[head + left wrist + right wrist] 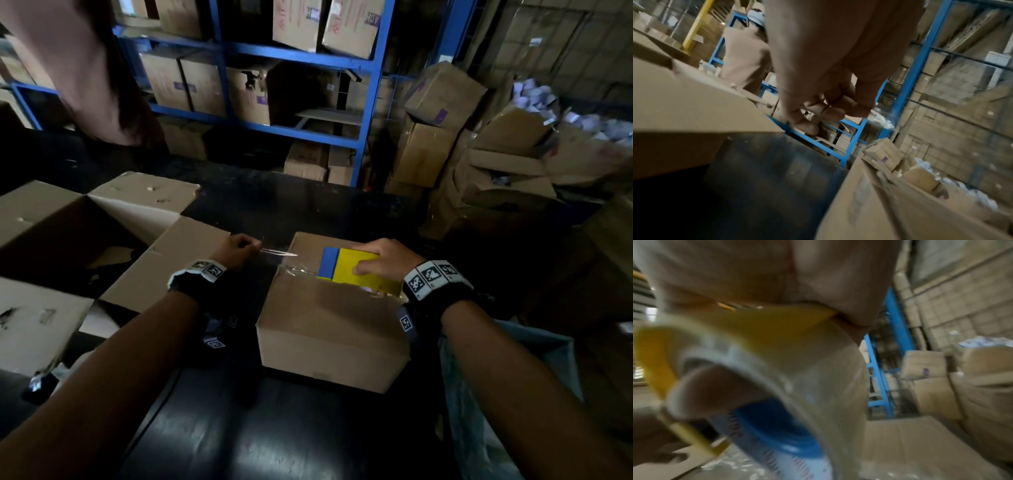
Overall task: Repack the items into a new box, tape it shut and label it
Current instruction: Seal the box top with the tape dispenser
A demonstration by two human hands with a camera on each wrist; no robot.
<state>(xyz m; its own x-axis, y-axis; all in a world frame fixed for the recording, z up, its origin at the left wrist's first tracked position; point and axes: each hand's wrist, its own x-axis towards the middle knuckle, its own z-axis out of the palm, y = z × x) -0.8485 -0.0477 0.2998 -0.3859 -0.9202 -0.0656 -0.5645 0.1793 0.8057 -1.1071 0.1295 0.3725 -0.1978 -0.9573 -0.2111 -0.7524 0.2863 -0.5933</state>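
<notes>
A closed brown cardboard box [329,329] sits on the dark table in front of me. My right hand [383,260] grips a yellow and blue tape dispenser [346,269] lying on the box's top seam; in the right wrist view the dispenser [756,340] with its clear tape roll fills the frame. A strip of clear tape [279,253] stretches from the box's left edge to my left hand [239,250], which pinches its free end just left of the box. The left wrist view shows my left hand [818,113] with curled fingers above the box edge [869,203].
A large open cardboard box [68,233] with spread flaps stands on the left. Blue shelving [370,102] full of cartons is behind the table. Piled cartons [479,154] lie at the right. A person [744,56] stands by the shelving. A plastic bag [496,394] hangs at my right.
</notes>
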